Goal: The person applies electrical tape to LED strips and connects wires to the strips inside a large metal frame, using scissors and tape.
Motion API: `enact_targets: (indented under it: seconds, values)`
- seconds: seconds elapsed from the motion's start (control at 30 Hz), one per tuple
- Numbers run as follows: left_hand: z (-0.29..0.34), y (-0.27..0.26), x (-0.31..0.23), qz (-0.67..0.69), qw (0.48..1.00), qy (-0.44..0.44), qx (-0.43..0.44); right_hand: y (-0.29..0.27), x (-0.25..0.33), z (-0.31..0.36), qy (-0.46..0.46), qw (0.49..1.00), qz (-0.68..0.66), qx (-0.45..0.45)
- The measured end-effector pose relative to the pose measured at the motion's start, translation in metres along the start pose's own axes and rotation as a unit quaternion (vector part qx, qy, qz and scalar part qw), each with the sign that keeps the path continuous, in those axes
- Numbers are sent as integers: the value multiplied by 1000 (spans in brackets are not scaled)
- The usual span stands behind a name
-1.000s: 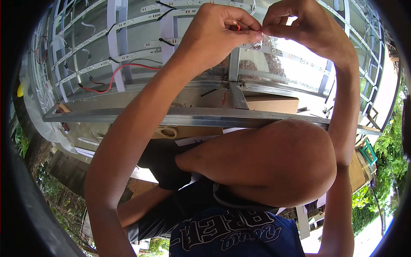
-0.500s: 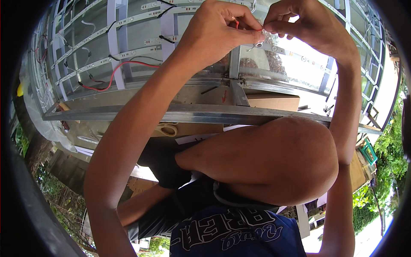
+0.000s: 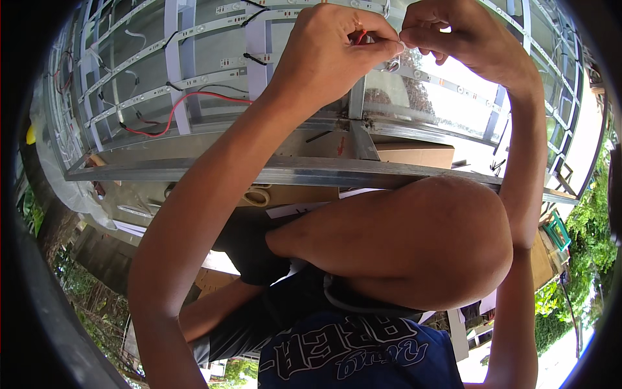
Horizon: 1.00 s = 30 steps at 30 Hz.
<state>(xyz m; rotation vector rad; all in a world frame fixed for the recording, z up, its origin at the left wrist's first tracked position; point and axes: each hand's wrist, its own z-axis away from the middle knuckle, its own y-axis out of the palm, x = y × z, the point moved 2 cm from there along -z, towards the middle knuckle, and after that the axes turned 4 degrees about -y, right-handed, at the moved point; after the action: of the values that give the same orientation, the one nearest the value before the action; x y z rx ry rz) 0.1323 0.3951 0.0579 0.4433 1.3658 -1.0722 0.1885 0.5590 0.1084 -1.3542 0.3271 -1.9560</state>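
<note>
Both hands meet at the top middle, above a metal frame fitted with white LED strips (image 3: 146, 84). Between thumb and forefinger my left hand (image 3: 334, 48) pinches a red wire (image 3: 361, 37). My right hand (image 3: 453, 35) is closed with its fingertips against my left fingertips, at the wire's end. What exactly lies between the right fingers is too small and covered to make out. A pale wire end curls just below the left fingertips. Another length of red wire (image 3: 172, 117) loops from the left part of the frame to behind my left forearm.
A metal bar (image 3: 285, 170) runs across in front of my raised knee (image 3: 453, 240). Beyond it is a cardboard box (image 3: 414, 154). A roll of tape (image 3: 257, 196) lies near my left forearm. Black ties (image 3: 254, 59) hold the strips to the uprights.
My left fingers have shifted slightly to the right and closed more tightly at the wire. The right hand has barely moved.
</note>
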Motion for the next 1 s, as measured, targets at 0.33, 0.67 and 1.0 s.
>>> enact_targets:
  seconds: [0.33, 0.67, 1.0]
  values:
    - [-8, -3, 10, 4, 999, 46, -12, 2, -16, -2, 38, 997, -64, -15]
    - [-8, -3, 17, 120, 981, -144, 42, 4, -2, 2, -85, 994, -33, -53]
    - [-8, 0, 14, 118, 982, -141, 34, 3, -2, -4, -73, 991, -59, -97]
